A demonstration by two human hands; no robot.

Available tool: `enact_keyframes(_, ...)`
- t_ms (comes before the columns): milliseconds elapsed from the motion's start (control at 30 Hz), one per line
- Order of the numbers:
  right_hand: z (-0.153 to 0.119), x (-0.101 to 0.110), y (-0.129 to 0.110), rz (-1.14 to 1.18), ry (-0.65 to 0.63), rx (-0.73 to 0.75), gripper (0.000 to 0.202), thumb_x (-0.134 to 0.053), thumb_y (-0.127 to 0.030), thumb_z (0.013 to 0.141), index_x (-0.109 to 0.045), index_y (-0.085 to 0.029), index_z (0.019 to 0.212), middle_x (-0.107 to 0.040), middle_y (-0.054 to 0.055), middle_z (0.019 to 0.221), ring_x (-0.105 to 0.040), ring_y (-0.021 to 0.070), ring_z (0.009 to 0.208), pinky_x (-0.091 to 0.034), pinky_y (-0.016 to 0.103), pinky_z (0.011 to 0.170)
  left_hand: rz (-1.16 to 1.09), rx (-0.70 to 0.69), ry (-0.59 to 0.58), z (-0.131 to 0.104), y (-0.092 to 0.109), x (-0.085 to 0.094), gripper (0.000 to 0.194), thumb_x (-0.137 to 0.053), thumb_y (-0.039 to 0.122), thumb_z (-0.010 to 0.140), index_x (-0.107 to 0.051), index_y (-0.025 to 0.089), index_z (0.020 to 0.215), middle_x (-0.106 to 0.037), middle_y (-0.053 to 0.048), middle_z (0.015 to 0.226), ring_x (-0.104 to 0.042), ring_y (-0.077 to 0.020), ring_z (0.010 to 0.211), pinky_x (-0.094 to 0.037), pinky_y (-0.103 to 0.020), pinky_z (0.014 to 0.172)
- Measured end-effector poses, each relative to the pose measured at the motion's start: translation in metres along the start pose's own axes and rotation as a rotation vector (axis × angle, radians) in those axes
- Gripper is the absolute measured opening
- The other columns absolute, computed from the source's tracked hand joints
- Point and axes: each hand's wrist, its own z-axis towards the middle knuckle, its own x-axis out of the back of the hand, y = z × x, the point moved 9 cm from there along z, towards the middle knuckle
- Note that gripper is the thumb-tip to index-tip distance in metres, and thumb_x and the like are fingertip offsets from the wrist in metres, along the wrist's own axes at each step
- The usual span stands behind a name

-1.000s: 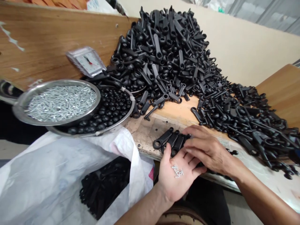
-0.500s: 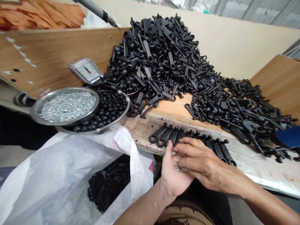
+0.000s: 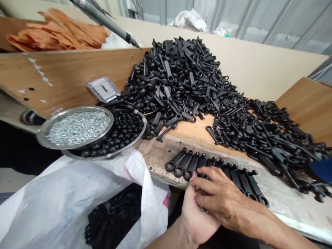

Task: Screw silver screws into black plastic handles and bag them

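Silver screws (image 3: 204, 210) are held in the cupped left hand (image 3: 198, 221); right hand (image 3: 224, 199) overlapping, grip impossible to tell.

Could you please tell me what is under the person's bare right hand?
Under the right hand is the bare, upturned left hand, with a small bit of silvery metal showing. Much of its palm is covered, so anything else there cannot be seen.

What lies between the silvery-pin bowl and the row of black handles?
Head view: bowl of black balls, then worn tabletop up to the leftmost handle.
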Motion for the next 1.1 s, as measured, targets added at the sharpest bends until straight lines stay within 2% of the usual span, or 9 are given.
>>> enact_keyframes(133, 0.012, -0.003, -0.005, -0.034, -0.015, 0.006, 0.015, -0.05, -0.01, 0.076, -0.062, -0.017, 0.079, -0.062, 0.006, 0.11, -0.049, 0.0314, 0.109, -0.038, 0.051, 0.096, -0.21, 0.021, -0.022, 0.003, 0.008, 0.005, 0.041, -0.044, 0.052, 0.08, -0.059, 0.017, 0.097, -0.058, -0.006, 0.111, -0.042, -0.0231, 0.121, -0.027, -0.038, 0.104)
enact_keyframes(300, 0.028, -0.006, -0.008, -0.038, -0.058, 0.004, 0.027, -0.045, -0.009, 0.078, -0.063, -0.015, 0.098, -0.053, 0.008, 0.127, -0.04, 0.0308, 0.123, -0.035, 0.047, 0.103, -0.219, 0.035, -0.064, -0.001, 0.025, -0.001, 0.044, -0.043, 0.05, 0.082, -0.06, 0.013, 0.098, -0.057, -0.012, 0.113, -0.039, -0.0269, 0.124, -0.024, -0.04, 0.106)
enact_keyframes(400, 0.034, 0.0, -0.002, 0.042, 0.003, 0.032, 0.027, -0.048, -0.012, 0.078, -0.061, -0.016, 0.1, -0.055, 0.006, 0.125, -0.043, 0.0278, 0.121, -0.038, 0.041, 0.102, -0.244, -0.039, -0.102, -0.006, 0.043, -0.011, 0.048, -0.037, 0.052, 0.085, -0.06, 0.012, 0.097, -0.058, -0.011, 0.11, -0.046, -0.0228, 0.117, -0.028, -0.034, 0.102)
enact_keyframes(500, 0.038, 0.015, 0.021, 0.151, 0.151, 0.006, 0.019, -0.047, -0.01, 0.081, -0.059, -0.019, 0.093, -0.056, 0.006, 0.12, -0.044, 0.0237, 0.118, -0.039, 0.037, 0.1, -0.259, -0.057, -0.123, -0.01, 0.055, -0.018, 0.048, -0.031, 0.05, 0.088, -0.057, 0.012, 0.101, -0.059, -0.009, 0.105, -0.052, -0.0167, 0.104, -0.033, -0.03, 0.096)
enact_keyframes(633, 0.044, 0.026, 0.075, 0.247, 0.314, -0.165, 0.012, -0.045, -0.014, 0.086, -0.056, -0.018, 0.084, -0.055, 0.01, 0.114, -0.048, 0.0214, 0.111, -0.042, 0.036, 0.092, -0.121, -0.05, -0.112, -0.012, 0.06, -0.016, 0.062, -0.026, 0.058, 0.087, -0.051, 0.009, 0.115, -0.053, -0.016, 0.115, -0.046, -0.0275, 0.112, -0.034, -0.042, 0.091)
enact_keyframes(767, 0.053, 0.014, 0.112, 0.276, 0.345, -0.277, 0.009, -0.049, -0.014, 0.084, -0.056, -0.018, 0.08, -0.054, 0.009, 0.11, -0.05, 0.0198, 0.107, -0.041, 0.036, 0.09, -0.094, -0.039, -0.075, -0.012, 0.059, -0.008, 0.065, -0.028, 0.06, 0.085, -0.05, 0.008, 0.116, -0.048, -0.02, 0.12, -0.041, -0.0328, 0.118, -0.031, -0.046, 0.094)
enact_keyframes(900, 0.06, 0.0, 0.12, 0.286, 0.31, -0.303, 0.009, -0.049, -0.014, 0.083, -0.056, -0.018, 0.078, -0.054, 0.009, 0.11, -0.051, 0.019, 0.104, -0.041, 0.035, 0.088, -0.108, -0.041, -0.065, -0.013, 0.062, -0.004, 0.062, -0.029, 0.06, 0.085, -0.05, 0.009, 0.113, -0.048, -0.02, 0.12, -0.039, -0.0338, 0.12, -0.03, -0.046, 0.094)
enact_keyframes(1100, 0.063, 0.0, 0.114, 0.243, 0.309, -0.28, 0.01, -0.048, -0.015, 0.084, -0.056, -0.018, 0.079, -0.056, 0.009, 0.107, -0.051, 0.02, 0.105, -0.042, 0.036, 0.087, -0.123, -0.056, -0.067, -0.016, 0.069, -0.006, 0.063, -0.03, 0.061, 0.084, -0.052, 0.009, 0.111, -0.05, -0.021, 0.118, -0.041, -0.0342, 0.118, -0.031, -0.046, 0.093)
